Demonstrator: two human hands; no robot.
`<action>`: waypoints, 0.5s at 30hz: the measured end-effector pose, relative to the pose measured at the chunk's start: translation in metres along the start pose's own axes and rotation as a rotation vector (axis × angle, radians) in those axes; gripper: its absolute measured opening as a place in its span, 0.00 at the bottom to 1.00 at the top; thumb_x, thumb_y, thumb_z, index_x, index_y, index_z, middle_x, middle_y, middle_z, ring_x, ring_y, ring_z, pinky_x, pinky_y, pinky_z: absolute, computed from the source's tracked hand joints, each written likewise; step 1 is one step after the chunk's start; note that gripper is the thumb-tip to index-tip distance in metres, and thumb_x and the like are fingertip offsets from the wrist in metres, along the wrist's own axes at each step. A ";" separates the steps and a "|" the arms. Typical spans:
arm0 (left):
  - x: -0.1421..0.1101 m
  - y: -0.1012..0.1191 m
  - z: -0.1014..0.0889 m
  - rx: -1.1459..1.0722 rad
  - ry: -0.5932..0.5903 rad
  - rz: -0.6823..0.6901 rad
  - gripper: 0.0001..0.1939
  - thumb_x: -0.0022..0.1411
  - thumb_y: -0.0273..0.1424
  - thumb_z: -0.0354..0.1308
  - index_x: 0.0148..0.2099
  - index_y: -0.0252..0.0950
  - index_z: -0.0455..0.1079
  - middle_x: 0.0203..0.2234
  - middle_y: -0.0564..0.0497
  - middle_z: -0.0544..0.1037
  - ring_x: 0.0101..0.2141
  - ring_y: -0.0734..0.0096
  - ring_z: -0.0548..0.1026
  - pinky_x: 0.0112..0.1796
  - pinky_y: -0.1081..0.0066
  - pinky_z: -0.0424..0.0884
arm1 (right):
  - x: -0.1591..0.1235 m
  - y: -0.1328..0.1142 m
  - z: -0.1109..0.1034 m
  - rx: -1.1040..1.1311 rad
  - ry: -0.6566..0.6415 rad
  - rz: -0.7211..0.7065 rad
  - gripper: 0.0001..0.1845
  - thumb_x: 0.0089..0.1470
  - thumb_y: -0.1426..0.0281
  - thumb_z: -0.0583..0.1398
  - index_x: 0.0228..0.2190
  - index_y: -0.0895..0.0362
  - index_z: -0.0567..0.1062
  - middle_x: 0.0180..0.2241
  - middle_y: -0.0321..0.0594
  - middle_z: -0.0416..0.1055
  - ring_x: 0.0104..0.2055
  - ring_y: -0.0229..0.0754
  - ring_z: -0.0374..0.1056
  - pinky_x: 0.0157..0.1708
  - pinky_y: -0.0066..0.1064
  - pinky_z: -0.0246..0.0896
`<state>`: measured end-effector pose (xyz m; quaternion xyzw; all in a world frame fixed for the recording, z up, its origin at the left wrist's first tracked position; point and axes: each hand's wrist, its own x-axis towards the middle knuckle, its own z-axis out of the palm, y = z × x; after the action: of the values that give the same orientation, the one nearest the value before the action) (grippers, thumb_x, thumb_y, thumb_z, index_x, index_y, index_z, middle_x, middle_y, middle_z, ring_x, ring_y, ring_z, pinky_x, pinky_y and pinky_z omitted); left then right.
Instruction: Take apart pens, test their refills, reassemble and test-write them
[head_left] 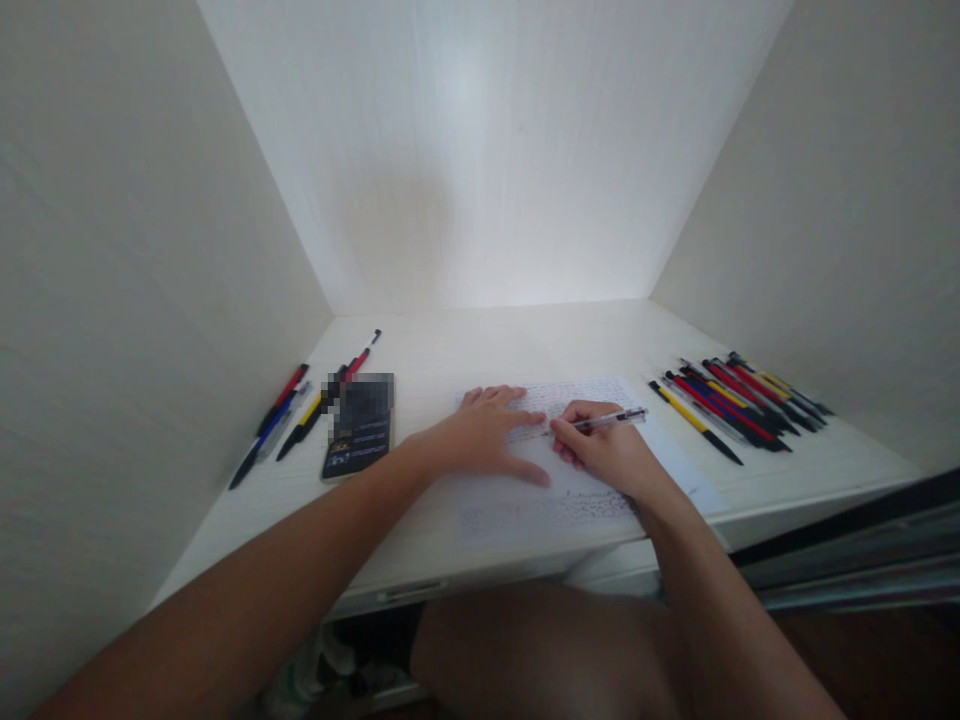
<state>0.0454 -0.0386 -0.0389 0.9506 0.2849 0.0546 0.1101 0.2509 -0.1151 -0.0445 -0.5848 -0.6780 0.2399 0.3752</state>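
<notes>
A sheet of paper point(525, 510) covered in small handwriting lies in the middle of the white desk point(450, 350). My left hand point(487, 435) rests flat on the sheet with its fingers stretched out, holding nothing. My right hand point(604, 450) is just beside it on the paper, fingers pinched round a clear pen point(611, 420) that points left with its tip near the left hand's fingers.
Several red, blue, yellow and black pens point(731, 400) lie in a row at the right of the desk. More pens point(296, 415) and a dark phone point(360, 430) lie at the left. Walls close the desk in on both sides and behind.
</notes>
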 end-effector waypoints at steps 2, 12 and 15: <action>0.000 0.000 0.000 0.002 -0.004 -0.001 0.49 0.46 0.70 0.53 0.66 0.52 0.60 0.68 0.45 0.53 0.66 0.43 0.52 0.62 0.44 0.47 | 0.000 0.000 0.000 -0.006 -0.002 -0.003 0.15 0.59 0.65 0.58 0.23 0.57 0.74 0.17 0.35 0.71 0.18 0.33 0.63 0.18 0.27 0.54; 0.001 -0.004 -0.003 -0.033 -0.036 -0.056 0.53 0.44 0.72 0.50 0.67 0.51 0.60 0.69 0.43 0.51 0.66 0.43 0.50 0.63 0.44 0.44 | -0.019 -0.007 -0.017 0.390 0.197 0.053 0.12 0.57 0.66 0.61 0.23 0.57 0.72 0.21 0.36 0.73 0.19 0.34 0.64 0.19 0.27 0.58; 0.001 -0.010 -0.005 -0.035 -0.061 -0.066 0.52 0.46 0.71 0.50 0.67 0.51 0.59 0.69 0.43 0.49 0.67 0.44 0.50 0.63 0.42 0.42 | -0.035 -0.009 -0.023 0.393 0.043 0.073 0.09 0.57 0.64 0.62 0.30 0.57 0.76 0.24 0.38 0.75 0.22 0.36 0.66 0.21 0.27 0.61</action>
<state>0.0403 -0.0290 -0.0361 0.9399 0.3116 0.0267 0.1370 0.2651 -0.1533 -0.0314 -0.5293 -0.5883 0.3686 0.4877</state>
